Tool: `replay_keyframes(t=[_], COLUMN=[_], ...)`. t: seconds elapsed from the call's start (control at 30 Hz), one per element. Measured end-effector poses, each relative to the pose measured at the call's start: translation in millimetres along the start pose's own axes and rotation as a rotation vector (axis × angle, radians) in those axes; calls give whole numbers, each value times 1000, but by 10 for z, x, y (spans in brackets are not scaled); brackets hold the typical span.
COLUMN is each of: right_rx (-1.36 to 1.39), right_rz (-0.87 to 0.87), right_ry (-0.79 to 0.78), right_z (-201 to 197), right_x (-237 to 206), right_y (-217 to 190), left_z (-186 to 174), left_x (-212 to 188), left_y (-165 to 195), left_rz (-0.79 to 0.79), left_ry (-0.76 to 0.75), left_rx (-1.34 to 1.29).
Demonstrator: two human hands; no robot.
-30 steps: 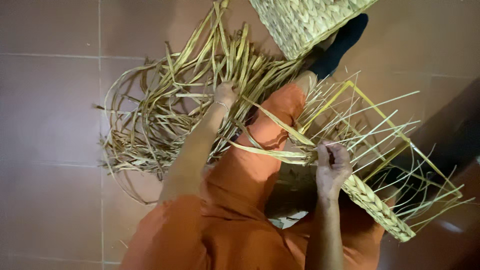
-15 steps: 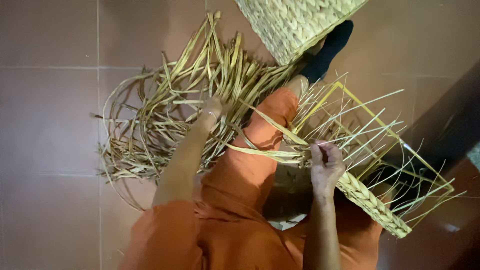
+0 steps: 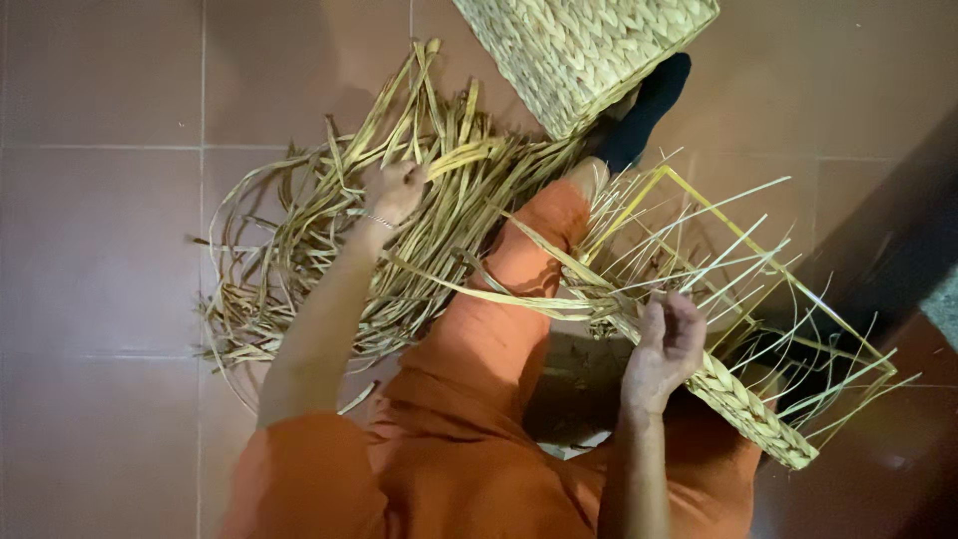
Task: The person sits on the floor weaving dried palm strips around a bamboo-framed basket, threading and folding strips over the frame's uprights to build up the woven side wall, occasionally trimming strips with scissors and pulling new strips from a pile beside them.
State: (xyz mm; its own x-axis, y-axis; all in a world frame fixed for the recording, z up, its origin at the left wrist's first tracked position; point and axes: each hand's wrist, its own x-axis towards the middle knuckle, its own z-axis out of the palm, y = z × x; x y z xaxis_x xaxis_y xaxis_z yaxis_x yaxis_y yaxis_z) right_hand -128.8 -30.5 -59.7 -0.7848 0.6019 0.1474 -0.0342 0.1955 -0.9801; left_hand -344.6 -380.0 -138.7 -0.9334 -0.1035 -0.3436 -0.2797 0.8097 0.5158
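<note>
A pile of dried straw strips [image 3: 299, 250] lies fanned across the reddish tiled floor [image 3: 100, 250] at left; the left hand [image 3: 394, 192] reaches into it, its grip closed around a few strands; a long strip [image 3: 479, 289] runs across the orange-clad knee [image 3: 529, 260] toward the right hand [image 3: 667, 344], whose grip pinches strands at the woven edge of a half-made basket on a yellow wire frame [image 3: 758, 299]; a finished woven basket [image 3: 584, 50] sits above.
</note>
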Motion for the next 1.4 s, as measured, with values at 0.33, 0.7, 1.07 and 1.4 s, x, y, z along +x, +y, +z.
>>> replay_keyframes(t=[0.33, 0.7, 1.07, 1.4], right_rx=[101, 541, 469, 368], right_rz=[96, 357, 204, 225], right_ry=[-289, -306, -234, -218], right_z=[203, 671, 511, 253], right_x=[-155, 261, 9, -224], right_y=[-279, -603, -477, -222], left_z=[-405, -563, -661, 212], left_x=[-758, -1422, -1190, -1764], left_y=[313, 143, 555, 1407], left_rz=[286, 938, 532, 945], left_ry=[-13, 358, 469, -222], left_rx=[-597, -200, 265, -555])
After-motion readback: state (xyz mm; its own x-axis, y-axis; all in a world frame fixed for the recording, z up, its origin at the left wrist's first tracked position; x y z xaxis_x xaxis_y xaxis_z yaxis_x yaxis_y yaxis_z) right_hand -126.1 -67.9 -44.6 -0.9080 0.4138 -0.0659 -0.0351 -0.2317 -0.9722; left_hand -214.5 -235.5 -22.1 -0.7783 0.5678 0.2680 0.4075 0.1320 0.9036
